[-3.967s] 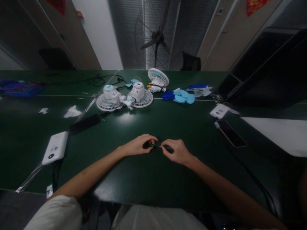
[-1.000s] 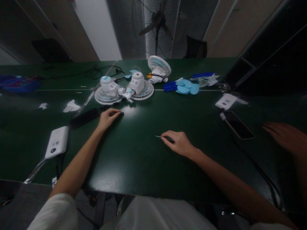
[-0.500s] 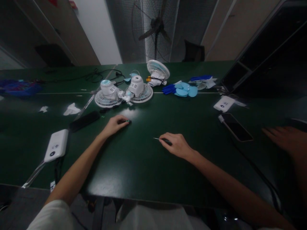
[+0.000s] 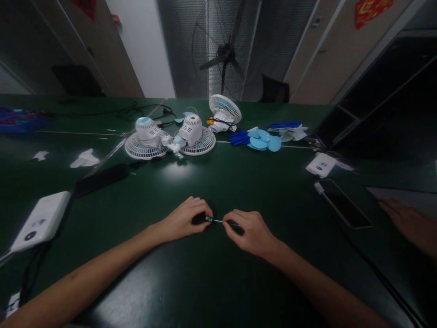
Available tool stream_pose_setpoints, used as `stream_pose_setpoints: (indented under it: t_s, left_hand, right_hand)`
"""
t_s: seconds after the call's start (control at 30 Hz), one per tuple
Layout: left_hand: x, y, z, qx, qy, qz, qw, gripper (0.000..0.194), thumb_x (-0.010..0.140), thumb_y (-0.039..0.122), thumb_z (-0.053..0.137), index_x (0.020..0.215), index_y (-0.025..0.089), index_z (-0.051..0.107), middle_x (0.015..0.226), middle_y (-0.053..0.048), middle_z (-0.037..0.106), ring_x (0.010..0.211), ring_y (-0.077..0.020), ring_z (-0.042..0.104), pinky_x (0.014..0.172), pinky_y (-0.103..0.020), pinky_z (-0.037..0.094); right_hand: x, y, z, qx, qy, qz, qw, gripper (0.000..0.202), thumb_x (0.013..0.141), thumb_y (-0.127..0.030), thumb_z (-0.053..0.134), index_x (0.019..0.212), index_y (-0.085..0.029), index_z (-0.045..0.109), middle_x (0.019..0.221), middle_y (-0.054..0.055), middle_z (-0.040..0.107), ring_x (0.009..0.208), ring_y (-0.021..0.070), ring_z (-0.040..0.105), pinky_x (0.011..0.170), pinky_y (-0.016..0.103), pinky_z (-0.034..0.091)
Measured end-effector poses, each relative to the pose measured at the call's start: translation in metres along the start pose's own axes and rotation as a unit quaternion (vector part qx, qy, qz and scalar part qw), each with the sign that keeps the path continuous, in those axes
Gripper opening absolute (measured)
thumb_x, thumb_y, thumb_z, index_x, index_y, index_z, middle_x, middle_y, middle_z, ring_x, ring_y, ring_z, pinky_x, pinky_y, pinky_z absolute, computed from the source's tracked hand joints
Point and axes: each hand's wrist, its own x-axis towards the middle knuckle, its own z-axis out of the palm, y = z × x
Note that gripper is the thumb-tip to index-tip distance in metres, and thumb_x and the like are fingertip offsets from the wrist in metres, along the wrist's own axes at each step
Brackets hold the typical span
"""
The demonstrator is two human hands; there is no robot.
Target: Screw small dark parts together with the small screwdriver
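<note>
Left hand [image 4: 187,218], one: grip closed, thumb and fingers pinching a small green part [image 4: 209,219], held at the middle of the green worktop [image 4: 218,287]. Right hand [image 4: 251,231], one: grip closed around the dark handle of a screwdriver [image 4: 218,221], its thin shaft pointing left. Change noted: half a second ago the left hand is farther left and nearer the fans, apart from the tool; now the green part sits at the screwdriver's tip, the hands almost meeting. Consequence, by my judgement: part and tool are lined up to be worked together, though whether the tip is seated I cannot tell from here. Beyond the hands: two white fans, face down, side by side [image 4: 147,134] [image 4: 193,132]; a third fan [image 4: 223,113], tilted, behind them to the right; light blue blades [image 4: 262,140] beside a dark blue glove [image 4: 239,137]. Right side: a phone [image 4: 343,205], a white box [image 4: 321,164] just behind it, and another person's hand [image 4: 406,221]. Left side: a larger white device [image 4: 43,221] and a black case [image 4: 102,179].
</note>
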Motion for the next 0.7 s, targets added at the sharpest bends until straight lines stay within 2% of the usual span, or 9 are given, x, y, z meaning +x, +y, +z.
stream_pose_setpoints:
  t_s: [0.27, 0.47, 0.7]
  left_hand:
    - [0.000, -0.003, 0.000, -0.018, -0.006, -0.003, 1.000, 0.010, 0.102, 0.029, 0.067, 0.111, 0.024, 0.065, 0.108, -0.002, 0.069, 0.101, -0.0206, 0.062, 0.094, -0.034, 0.037]
    - [-0.001, -0.003, 0.000, -0.015, 0.001, 0.005, 1.000, 0.011, 0.103, 0.032, 0.066, 0.110, 0.024, 0.066, 0.107, -0.003, 0.070, 0.100, -0.0212, 0.062, 0.096, -0.036, 0.037]
    - [0.000, -0.002, 0.000, -0.006, 0.004, 0.003, 1.000, 0.010, 0.100, 0.029, 0.068, 0.108, 0.024, 0.066, 0.105, -0.002, 0.069, 0.098, -0.0205, 0.062, 0.091, -0.034, 0.038]
  right_hand:
    - [0.003, -0.004, -0.002, 0.017, -0.013, -0.006, 1.000, 0.014, 0.103, -0.020, 0.058, 0.108, -0.020, 0.071, 0.094, 0.002, 0.073, 0.075, 0.0151, 0.067, 0.067, 0.027, 0.048]
    - [0.004, -0.004, 0.001, 0.024, -0.005, -0.025, 0.999, 0.017, 0.109, -0.027, 0.054, 0.115, -0.021, 0.069, 0.099, 0.002, 0.075, 0.080, 0.0155, 0.070, 0.069, 0.029, 0.049]
    - [0.008, -0.003, 0.008, -0.010, -0.001, -0.036, 0.999, 0.023, 0.113, -0.031, 0.049, 0.118, -0.022, 0.070, 0.100, 0.004, 0.075, 0.080, 0.0163, 0.072, 0.066, 0.028, 0.049]
